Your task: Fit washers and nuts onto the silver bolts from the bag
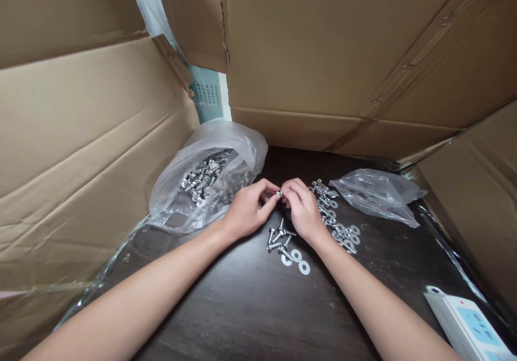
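- The left hand (246, 210) and the right hand (302, 207) meet fingertip to fingertip over the dark table (242, 307), a little toward 12 o'clock from its middle.
- Between them sits a small silver fastener (279, 193). Thumb and forefinger of each hand pinch it, and the other fingers are curled in close. It is too small to tell whether it is a bolt, a nut or both.
- At 6 o'clock from the hands, just beside them, lie a few loose bolts (278, 238), with three flat washers (304, 267) touching or nearly touching them at 5 o'clock.
- At 3 o'clock from the right hand, partly hidden by it, a scatter of hardware (343, 234) lies on the table.
- At 10 o'clock from the left hand an open clear bag (177, 199) holds many bolts.
- At 2 o'clock from the right hand lies a flatter plastic bag (375, 191).
- A white power strip (464, 323) lies at 4 o'clock, well apart from the hands.
- Cardboard walls (323, 54) close in at 9, 12 and 3 o'clock.
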`<state>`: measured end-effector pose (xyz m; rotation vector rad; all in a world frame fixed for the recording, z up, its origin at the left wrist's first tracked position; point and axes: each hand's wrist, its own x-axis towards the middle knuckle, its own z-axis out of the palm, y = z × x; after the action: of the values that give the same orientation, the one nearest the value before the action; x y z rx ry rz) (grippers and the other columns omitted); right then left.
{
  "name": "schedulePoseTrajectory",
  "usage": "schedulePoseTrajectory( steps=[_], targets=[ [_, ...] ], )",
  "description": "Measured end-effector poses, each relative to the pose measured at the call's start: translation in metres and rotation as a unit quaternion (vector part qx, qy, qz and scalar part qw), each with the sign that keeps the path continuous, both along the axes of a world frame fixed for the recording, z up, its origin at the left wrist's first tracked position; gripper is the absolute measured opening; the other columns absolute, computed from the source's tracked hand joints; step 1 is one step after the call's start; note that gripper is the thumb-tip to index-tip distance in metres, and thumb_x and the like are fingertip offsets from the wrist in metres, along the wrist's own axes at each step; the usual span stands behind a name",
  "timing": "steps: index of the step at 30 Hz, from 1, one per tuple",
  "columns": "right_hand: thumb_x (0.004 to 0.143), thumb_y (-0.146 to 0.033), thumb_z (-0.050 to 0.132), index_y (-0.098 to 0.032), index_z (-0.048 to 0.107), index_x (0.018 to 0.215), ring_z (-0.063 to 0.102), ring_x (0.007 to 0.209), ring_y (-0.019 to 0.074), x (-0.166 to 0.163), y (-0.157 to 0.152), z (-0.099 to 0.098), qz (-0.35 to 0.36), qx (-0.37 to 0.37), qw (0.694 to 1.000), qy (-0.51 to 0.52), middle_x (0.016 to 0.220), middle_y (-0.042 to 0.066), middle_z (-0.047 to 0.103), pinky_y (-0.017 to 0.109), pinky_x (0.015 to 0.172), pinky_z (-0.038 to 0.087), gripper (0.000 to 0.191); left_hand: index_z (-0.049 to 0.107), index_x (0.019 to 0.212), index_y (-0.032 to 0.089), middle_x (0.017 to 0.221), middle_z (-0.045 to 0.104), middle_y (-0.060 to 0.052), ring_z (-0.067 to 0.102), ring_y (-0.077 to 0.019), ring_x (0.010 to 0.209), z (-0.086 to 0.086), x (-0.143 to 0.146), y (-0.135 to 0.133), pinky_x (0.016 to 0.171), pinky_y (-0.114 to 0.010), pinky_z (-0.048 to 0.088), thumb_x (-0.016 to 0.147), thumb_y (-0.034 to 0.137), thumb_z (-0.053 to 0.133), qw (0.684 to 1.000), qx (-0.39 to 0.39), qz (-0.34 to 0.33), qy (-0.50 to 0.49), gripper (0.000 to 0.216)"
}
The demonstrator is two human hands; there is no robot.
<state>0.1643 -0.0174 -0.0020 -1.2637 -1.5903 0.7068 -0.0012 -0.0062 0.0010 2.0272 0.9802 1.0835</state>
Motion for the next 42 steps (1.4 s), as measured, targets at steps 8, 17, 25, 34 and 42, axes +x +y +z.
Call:
schedulePoseTrajectory(
  steps=[8,17,25,34,42],
  targets=[
    [0.086,-0.019,0.048,-0.023,0.052,0.078,0.053,0.082,0.0207,0.0015,0.0002,0.0019,0.027,0.020,0.999,-0.022,0.088,0.004,0.054,0.034,0.072,0.044,0.010,0.065,0.103,0.017,0.093,0.075,-0.005,0.071,-0.0161,0.079,0.0004,0.0005,0.0002,0.068,-0.026,0.055,0.095,0.021,0.060,1.000,0.002,0.004,0.014,0.010],
    [0.093,-0.023,0.044,-0.022,0.053,0.072,0.056,0.090,0.0220,0.0022,0.0012,0.0002,0.041,0.022,0.999,-0.019,0.093,0.006,0.057,0.038,0.084,0.047,0.023,0.064,0.105,0.017,0.093,0.075,-0.006,0.070,-0.0161,0.077,-0.0024,0.0001,0.0000,0.067,-0.027,0.055,0.096,0.025,0.059,1.000,0.013,-0.008,0.016,0.012],
    [0.096,-0.029,0.043,-0.021,0.055,0.069,0.056,0.082,0.0203,0.0006,0.0017,-0.0021,0.038,0.005,0.999,-0.001,0.091,0.006,0.057,0.036,0.077,0.045,0.030,0.063,0.106,0.018,0.094,0.074,-0.005,0.069,-0.0157,0.077,-0.0028,-0.0008,-0.0006,0.068,-0.027,0.055,0.096,0.024,0.059,0.999,0.028,-0.009,0.029,0.012],
    [0.095,-0.029,0.044,-0.022,0.052,0.074,0.054,0.077,0.0197,-0.0008,-0.0007,0.0017,0.018,-0.003,1.000,0.001,0.083,0.003,0.053,0.034,0.069,0.042,0.025,0.064,0.105,0.018,0.092,0.074,-0.004,0.070,-0.0153,0.078,0.0000,-0.0007,-0.0003,0.066,-0.025,0.055,0.096,0.023,0.059,1.000,0.015,0.002,-0.006,0.012],
    [0.089,-0.022,0.046,-0.022,0.051,0.073,0.054,0.084,0.0205,0.0002,0.0009,-0.0014,0.038,0.017,0.999,-0.005,0.087,0.004,0.054,0.035,0.074,0.044,0.016,0.065,0.103,0.017,0.091,0.075,-0.004,0.070,-0.0155,0.077,-0.0005,-0.0004,0.0001,0.067,-0.026,0.054,0.095,0.020,0.060,1.000,0.018,0.003,0.001,0.010]
  ],
)
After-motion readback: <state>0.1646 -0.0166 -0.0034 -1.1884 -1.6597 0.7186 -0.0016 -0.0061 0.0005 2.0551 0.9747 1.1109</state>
